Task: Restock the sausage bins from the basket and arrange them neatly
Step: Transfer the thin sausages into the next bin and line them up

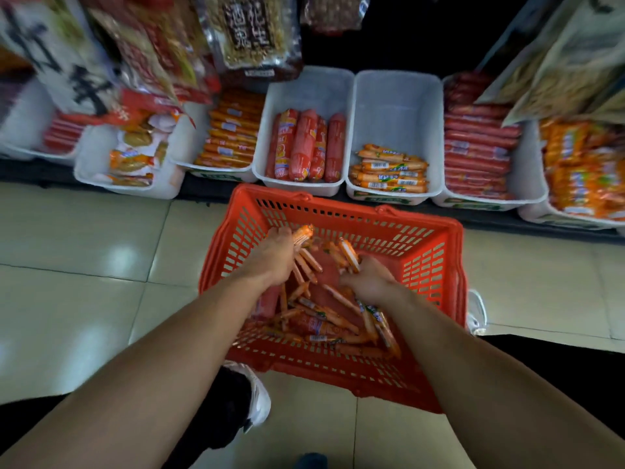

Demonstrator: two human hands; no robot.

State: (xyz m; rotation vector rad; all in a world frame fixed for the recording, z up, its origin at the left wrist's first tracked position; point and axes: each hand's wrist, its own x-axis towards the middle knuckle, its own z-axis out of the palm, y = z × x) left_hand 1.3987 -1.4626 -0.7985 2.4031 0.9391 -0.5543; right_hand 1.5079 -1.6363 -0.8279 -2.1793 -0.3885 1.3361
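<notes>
Red plastic basket [426,265] stood on the tile floor [84,265], its far rim just short of the white bins [395,96]. Loose sausages [321,319] covered its bottom. The left hand [274,257] gripped a bunch of them near the far wall, and the right hand [368,280] pinched another. The middle bin had bare room behind its low stack.

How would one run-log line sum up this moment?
stage: picking from basket | left hand: grips sausages | right hand: grips sausage stick | bin ahead: part-filled
</notes>
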